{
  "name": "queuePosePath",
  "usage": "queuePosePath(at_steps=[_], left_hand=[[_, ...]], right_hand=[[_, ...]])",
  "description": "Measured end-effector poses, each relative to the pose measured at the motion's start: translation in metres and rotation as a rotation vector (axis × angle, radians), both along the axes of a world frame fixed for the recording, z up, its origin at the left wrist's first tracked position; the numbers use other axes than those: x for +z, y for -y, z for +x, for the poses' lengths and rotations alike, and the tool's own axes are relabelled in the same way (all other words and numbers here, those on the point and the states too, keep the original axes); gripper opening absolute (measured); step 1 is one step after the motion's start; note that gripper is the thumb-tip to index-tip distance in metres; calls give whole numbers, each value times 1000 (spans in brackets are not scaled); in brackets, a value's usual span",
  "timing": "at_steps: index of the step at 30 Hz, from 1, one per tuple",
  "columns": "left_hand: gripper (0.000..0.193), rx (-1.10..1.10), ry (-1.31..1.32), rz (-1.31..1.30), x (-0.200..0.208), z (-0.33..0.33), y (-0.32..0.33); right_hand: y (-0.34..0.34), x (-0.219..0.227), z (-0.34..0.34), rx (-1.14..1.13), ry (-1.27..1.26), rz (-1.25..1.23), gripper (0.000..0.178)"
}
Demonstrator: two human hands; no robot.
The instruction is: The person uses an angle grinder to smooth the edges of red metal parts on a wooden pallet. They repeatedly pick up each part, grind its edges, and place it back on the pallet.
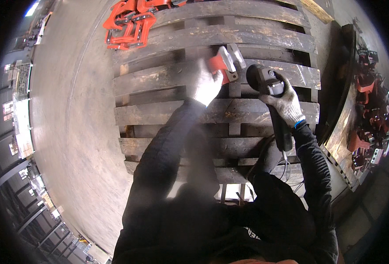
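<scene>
My left hand, in a pale work glove, is closed around a red metal bracket-like part with bare silvery ends. It holds the part over the slats of a dark wooden pallet. My right hand, also gloved, grips a black angle grinder near its head. The grinder's round disc and guard face the red part, with a small gap between them. From the lower end of the grinder a cord runs down. Some of the left fingers are blurred or hidden behind the part.
Several red metal parts lie piled at the pallet's far left corner. To the right stands a wooden-sided bin with more red parts. Concrete floor stretches to the left. My legs are close to the pallet's near edge.
</scene>
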State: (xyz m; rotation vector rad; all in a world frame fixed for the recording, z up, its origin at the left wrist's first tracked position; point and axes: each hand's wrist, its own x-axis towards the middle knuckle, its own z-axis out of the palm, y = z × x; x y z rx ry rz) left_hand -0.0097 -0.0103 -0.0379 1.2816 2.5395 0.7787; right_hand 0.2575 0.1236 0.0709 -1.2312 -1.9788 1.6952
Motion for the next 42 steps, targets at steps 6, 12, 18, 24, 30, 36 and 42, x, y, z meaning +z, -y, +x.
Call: queuePosePath(at_steps=[6, 12, 18, 24, 30, 36, 42], left_hand=[[58, 13, 145, 8, -17, 23, -4], [77, -40, 171, -65, 16, 17, 2], [51, 33, 158, 31, 27, 28, -12], [47, 12, 169, 45, 39, 27, -17], [52, 0, 231, 35, 38, 25, -13], [81, 0, 211, -53, 14, 20, -7], [86, 12, 185, -67, 29, 20, -6]], right_hand=[[-48, -25, -38, 104, 33, 55, 96], [-68, -20, -113, 529, 440, 455, 91], [-78, -58, -135, 693, 603, 636, 76], [-88, -63, -112, 761, 498, 679, 67], [-87, -121, -44, 690, 176, 723, 51], [-43, -149, 25, 459, 177, 50, 30], [6, -89, 30, 401, 105, 434, 60]])
